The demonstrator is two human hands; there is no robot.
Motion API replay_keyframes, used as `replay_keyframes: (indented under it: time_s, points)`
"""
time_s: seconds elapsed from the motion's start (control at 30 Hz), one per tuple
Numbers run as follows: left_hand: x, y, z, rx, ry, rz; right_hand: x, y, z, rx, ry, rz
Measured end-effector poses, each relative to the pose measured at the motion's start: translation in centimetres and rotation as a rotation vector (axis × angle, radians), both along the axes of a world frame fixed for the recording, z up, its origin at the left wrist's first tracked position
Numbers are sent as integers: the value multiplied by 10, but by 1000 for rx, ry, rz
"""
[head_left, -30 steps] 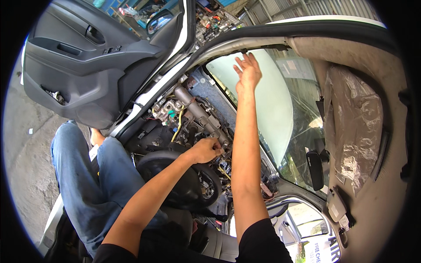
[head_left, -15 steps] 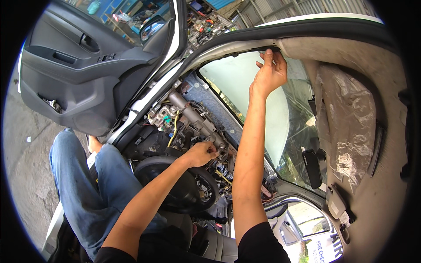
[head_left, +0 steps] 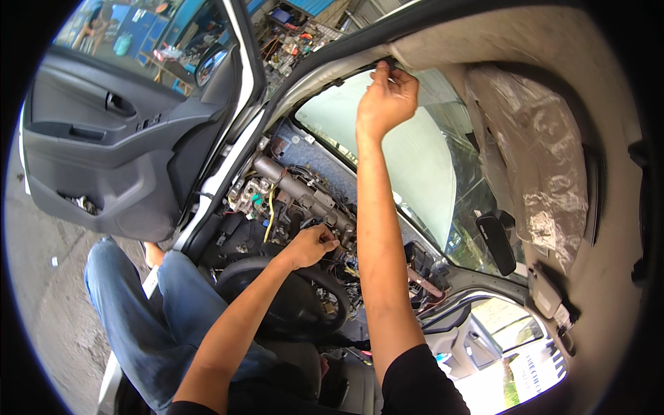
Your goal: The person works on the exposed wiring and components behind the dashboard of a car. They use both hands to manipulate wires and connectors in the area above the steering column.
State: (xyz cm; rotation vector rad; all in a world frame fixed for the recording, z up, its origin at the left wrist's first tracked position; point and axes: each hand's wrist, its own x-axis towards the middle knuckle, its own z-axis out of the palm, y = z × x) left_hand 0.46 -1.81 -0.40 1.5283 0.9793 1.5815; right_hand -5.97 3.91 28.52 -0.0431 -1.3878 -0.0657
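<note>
My left hand (head_left: 309, 247) is above the steering wheel (head_left: 280, 297), fingers curled and pinched together beside the bare dashboard frame; anything between the fingertips is too small to make out. A thick metal cross tube (head_left: 294, 185) runs just beyond it, with wiring and a yellow cable (head_left: 269, 216) around it. My right arm reaches up to the windshield's upper corner. There my right hand (head_left: 389, 100) has its fingertips closed at the edge where the pillar meets the beige headliner (head_left: 443, 43), by a small dark piece I cannot identify.
An open door (head_left: 104, 152) stands to the left. The windshield (head_left: 408, 159) lies beyond my right arm, with a rear-view mirror (head_left: 494, 242) and a plastic-covered sun visor (head_left: 536, 152) at the right. Outside are cluttered parts (head_left: 294, 45).
My view has shifted, so the scene sits differently in the picture. Both hands stay at about the same places in the car, the right one still at the windshield's upper corner.
</note>
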Motion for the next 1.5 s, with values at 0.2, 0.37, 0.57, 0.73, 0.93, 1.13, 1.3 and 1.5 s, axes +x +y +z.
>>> replay_keyframes:
  time_s: [0.2,0.37,0.57,0.73,0.93,1.13,1.3,1.5]
  points:
    - [2,12,-7,-33,-7,-50,-13,-19,-7,-83,149,-53]
    - [6,24,-20,56,-75,-55,-12,-35,-4,-306,116,163]
    - [5,20,-17,51,-102,-106,-3,-37,2,-472,28,565]
    - [2,21,-18,19,-95,-132,9,-25,8,-363,-80,375]
    - [0,24,-19,-35,-66,-161,8,-20,10,-303,-45,303]
    - [-2,17,-12,-34,-13,-147,13,-23,10,-273,-70,212]
    - [-2,18,-10,-41,-46,-169,15,-22,14,-184,-120,53]
    - [-2,17,-11,-85,-20,-126,24,-15,24,-106,-196,45]
